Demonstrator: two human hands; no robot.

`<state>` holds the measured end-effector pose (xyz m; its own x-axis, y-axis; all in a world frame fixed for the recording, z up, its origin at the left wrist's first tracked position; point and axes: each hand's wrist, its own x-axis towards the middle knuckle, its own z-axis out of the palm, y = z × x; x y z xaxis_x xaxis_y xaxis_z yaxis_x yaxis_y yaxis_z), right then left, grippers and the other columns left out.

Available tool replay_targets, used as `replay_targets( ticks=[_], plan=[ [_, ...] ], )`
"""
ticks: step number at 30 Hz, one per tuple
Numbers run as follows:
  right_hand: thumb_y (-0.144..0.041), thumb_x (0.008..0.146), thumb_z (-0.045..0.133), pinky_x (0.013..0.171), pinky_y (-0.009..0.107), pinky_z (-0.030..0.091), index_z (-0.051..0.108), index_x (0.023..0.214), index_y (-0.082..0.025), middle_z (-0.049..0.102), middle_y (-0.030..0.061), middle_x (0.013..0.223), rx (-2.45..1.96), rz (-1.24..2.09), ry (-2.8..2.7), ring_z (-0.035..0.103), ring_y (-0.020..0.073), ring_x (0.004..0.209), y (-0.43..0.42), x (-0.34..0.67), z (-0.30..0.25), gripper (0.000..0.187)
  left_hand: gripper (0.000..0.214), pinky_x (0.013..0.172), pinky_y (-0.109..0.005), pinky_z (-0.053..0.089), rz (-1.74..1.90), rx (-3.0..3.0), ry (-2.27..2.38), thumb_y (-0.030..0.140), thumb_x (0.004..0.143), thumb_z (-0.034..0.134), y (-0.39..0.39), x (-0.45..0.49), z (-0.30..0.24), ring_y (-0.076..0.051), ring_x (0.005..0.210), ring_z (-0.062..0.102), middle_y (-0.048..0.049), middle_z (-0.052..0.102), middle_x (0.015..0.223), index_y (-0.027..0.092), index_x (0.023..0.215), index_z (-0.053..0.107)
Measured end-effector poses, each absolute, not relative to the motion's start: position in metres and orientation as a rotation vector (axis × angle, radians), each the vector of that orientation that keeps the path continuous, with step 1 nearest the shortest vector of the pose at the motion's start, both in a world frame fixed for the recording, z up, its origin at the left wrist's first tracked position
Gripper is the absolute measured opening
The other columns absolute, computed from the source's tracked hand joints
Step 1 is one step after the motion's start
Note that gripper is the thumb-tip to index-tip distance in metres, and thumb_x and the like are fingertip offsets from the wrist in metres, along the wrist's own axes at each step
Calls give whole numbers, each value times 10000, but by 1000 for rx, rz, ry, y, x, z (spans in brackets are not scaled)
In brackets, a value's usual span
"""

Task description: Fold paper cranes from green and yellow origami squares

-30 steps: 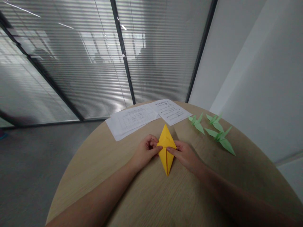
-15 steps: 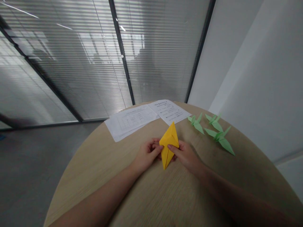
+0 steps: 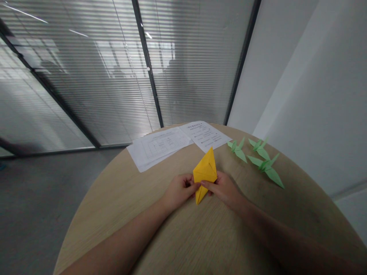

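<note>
A yellow folded origami paper (image 3: 205,168), diamond-shaped with a lengthwise crease, is held between both hands above the table. On its left edge, my left hand (image 3: 181,191) is closed, with the thumb pressed on the lower front face. My right hand (image 3: 225,189) grips the right edge, its thumb lying across the front close to the left thumb. The other fingers are partly hidden behind the paper. One point of the diamond is up and slightly right; the other points down between the wrists.
Three green paper cranes (image 3: 265,165) rest on the round wooden table (image 3: 114,198) to the right. Printed sheets (image 3: 163,143) lie at the far side, partly overlapping. Behind the table is a glass partition with blinds (image 3: 195,84); a white wall (image 3: 309,95) rises at the right.
Both thumbs have slid down the yellow paper and come closer together, near its lower half. My left hand has shifted slightly lower and right. The cranes and sheets stay put.
</note>
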<state>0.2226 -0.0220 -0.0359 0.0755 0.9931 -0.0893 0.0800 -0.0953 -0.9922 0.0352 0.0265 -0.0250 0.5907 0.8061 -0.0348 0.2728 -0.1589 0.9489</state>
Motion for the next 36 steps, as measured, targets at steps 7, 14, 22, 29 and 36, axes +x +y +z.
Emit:
replay_targets(
  ticks=[7,14,22,29,36],
  plan=[
    [-490,751,759,490,268,450,677,835,-187,699,46,746,-1333,1151,-1126,580,155,541,-19,224,-41,325,318,557,-247,374,572,1729,872,469,862,635,27,35,-23,-130,574,507,17,576,628,197,710,572],
    [-574,780,704,510,267,469,654,871,-191,714,75,818,-1264,1156,-978,605,169,609,-18,224,-42,397,315,536,-248,317,426,1918,892,415,885,601,23,33,-13,-126,559,454,13,578,607,188,671,649],
    [-658,812,651,449,269,431,615,870,-211,701,77,773,-1265,1136,-873,583,167,560,-16,223,-43,452,177,579,-246,352,429,2043,850,291,840,625,18,33,-12,-131,605,512,15,612,653,191,705,681],
    [-638,800,674,416,262,399,591,838,-216,640,40,688,-1241,1159,-816,537,151,507,-14,223,-41,432,132,596,-248,403,536,1967,823,270,863,601,21,31,-18,-136,626,550,7,620,679,189,761,623],
    [-661,795,694,378,239,360,605,785,-204,590,0,596,-1341,1198,-1085,495,122,434,-21,219,-44,466,237,536,-239,517,1069,1611,943,424,959,578,21,30,-22,-153,736,683,-62,675,1093,225,1076,523]
  ],
)
